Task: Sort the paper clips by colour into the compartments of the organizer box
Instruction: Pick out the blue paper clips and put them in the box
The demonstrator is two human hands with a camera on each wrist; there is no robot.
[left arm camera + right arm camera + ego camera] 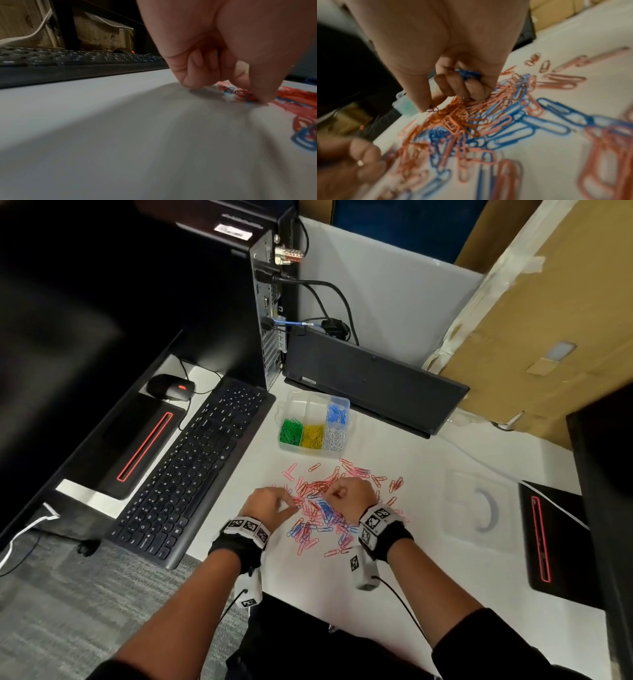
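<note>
A loose pile of red, pink and blue paper clips point(325, 508) lies on the white table point(428, 559), below the clear organizer box point(310, 402). Its compartments hold green point(291, 432), yellow point(313, 436), white point(335, 438) and blue clips point(337, 414); one is bare. My right hand point(334, 494) hovers on the pile, its curled fingers holding a bunch of blue clips point(467, 74) while the thumb tip touches the heap. My left hand point(291, 506) is at the pile's left edge, fingers curled, thumb and forefinger pinching a clip point(248, 98) that lies on the table.
A black keyboard point(191, 474) lies left of the hands, with a mouse point(171, 386) behind it. A computer tower point(270, 302) and a dark flat device point(370, 378) stand behind the box. The clear lid point(479, 508) lies to the right, near a black stand point(548, 542).
</note>
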